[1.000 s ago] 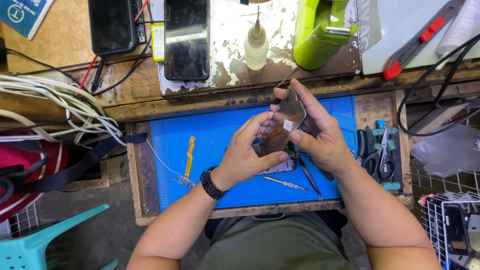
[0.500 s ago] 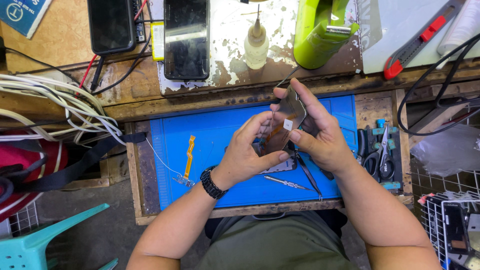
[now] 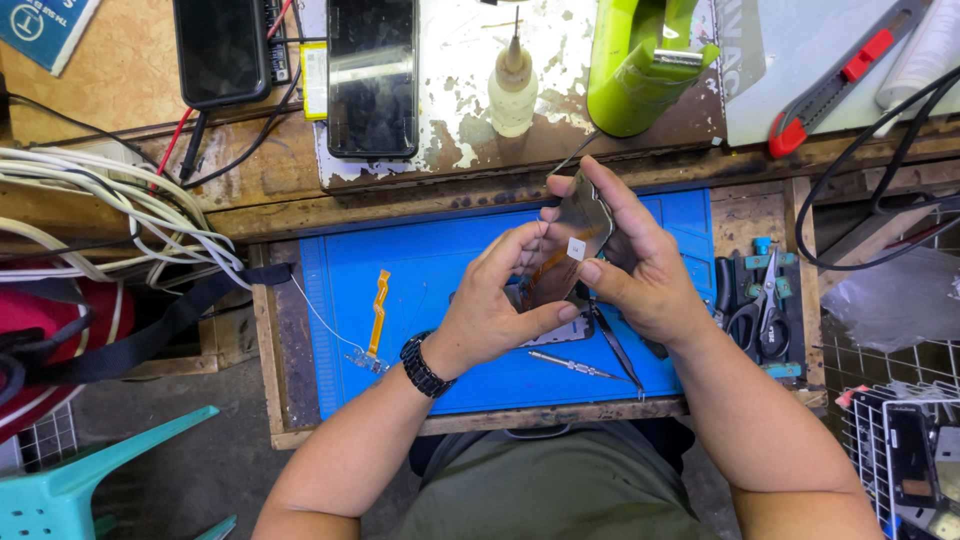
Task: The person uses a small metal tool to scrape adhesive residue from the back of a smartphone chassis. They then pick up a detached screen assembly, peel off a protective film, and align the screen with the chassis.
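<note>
Hands, left (image 3: 495, 310) and right (image 3: 640, 270), pinch a thin phone panel (image 3: 565, 250) above the blue mat (image 3: 440, 270); bending could crack it, or it could slip onto the tweezers (image 3: 615, 350).

**Thin panel held on a tilt above the mat**

The thin, dark, glossy panel (image 3: 568, 250) has rounded corners and a small white square patch near its middle. It stands tilted, long side running up and away, pinched at its edges above the blue mat (image 3: 440, 270).
</note>
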